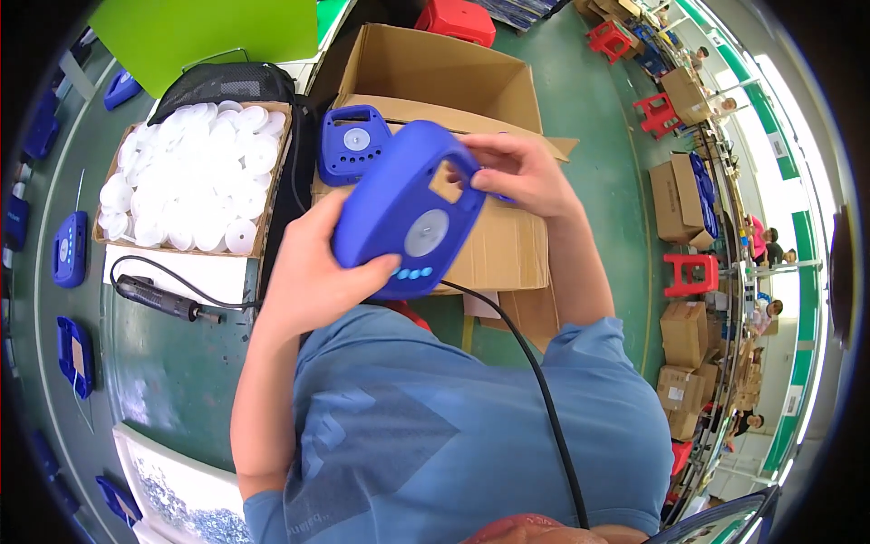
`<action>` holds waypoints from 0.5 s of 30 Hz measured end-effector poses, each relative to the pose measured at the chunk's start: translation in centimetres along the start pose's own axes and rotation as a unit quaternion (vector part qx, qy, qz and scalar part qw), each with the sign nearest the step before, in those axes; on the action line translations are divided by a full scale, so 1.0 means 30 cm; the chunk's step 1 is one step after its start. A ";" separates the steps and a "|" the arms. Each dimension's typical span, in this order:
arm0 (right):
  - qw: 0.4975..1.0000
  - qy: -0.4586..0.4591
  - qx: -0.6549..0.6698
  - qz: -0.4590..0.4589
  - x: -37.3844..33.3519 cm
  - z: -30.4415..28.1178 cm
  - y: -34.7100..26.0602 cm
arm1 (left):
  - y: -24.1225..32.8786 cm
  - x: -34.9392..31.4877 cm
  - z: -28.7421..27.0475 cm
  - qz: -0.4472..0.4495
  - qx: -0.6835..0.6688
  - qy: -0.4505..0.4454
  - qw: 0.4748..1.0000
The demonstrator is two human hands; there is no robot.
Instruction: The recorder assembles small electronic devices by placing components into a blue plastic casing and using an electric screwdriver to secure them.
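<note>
Both hands hold a blue plastic housing, tilted, in front of my chest. Its face carries a white disc, a row of light blue buttons and a cut-out handle. My left hand wraps the lower left side, with the thumb near the buttons. At the handle end, my right hand grips the edge between thumb and fingers. Just behind lies a second blue housing, with a disc and dark holes, on a cardboard box. Part of another blue piece shows below my right fingers.
To the left stands a shallow carton heaped with white discs. A corded power screwdriver lies before it. An open cardboard box is at the back. Blue housings line the far left; red stools stand right. A black cable crosses my front.
</note>
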State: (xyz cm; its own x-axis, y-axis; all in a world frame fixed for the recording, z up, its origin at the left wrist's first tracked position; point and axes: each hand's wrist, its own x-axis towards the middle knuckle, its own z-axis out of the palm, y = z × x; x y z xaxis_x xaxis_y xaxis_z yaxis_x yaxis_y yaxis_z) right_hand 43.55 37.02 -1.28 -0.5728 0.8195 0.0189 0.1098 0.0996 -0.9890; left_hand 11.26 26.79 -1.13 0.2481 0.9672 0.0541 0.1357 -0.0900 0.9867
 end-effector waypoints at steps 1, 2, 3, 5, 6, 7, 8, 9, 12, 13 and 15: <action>0.999 0.015 0.008 0.028 -0.030 -0.031 -0.009 | 0.003 0.029 0.027 -0.004 0.013 -0.018 1.000; 0.998 0.050 -0.001 0.029 -0.068 -0.060 0.002 | 0.010 0.052 0.076 0.026 0.031 0.020 0.999; 0.996 0.088 -0.010 0.028 -0.109 -0.100 0.026 | 0.008 0.080 0.111 0.058 0.050 0.055 0.996; 0.965 0.238 -0.091 0.070 -0.189 -0.194 0.097 | -0.027 0.109 0.112 0.205 0.150 0.104 0.962; 0.939 0.304 -0.114 0.115 -0.215 -0.227 0.106 | -0.023 0.094 0.090 0.179 0.170 0.133 0.960; 0.912 0.372 -0.088 0.150 -0.253 -0.290 0.169 | -0.026 0.089 0.070 0.158 0.184 0.155 0.958; 0.878 0.437 -0.058 0.184 -0.298 -0.357 0.259 | -0.005 0.066 0.048 0.115 0.140 0.145 0.973; 0.877 0.439 -0.056 0.187 -0.335 -0.418 0.340 | -0.009 0.048 0.017 0.113 0.140 0.142 0.973; 0.825 0.490 -0.060 0.274 -0.369 -0.547 0.499 | -0.032 -0.002 -0.081 0.088 0.143 0.154 0.974; 0.801 0.494 -0.117 0.318 -0.349 -0.558 0.527 | -0.030 -0.024 -0.114 0.084 0.148 0.159 0.972; 0.770 0.474 -0.205 0.374 -0.293 -0.565 0.591 | -0.018 -0.095 -0.188 0.028 0.223 0.163 0.961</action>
State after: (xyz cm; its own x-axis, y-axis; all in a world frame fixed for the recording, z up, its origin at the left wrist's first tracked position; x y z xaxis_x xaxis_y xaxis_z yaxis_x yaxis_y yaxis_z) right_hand 64.30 41.14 -16.48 0.6046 0.7590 -0.2415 0.4804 -0.5894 -0.6495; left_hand 5.08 25.41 -0.95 -0.0363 0.9742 0.2229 0.5469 -0.1674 0.8203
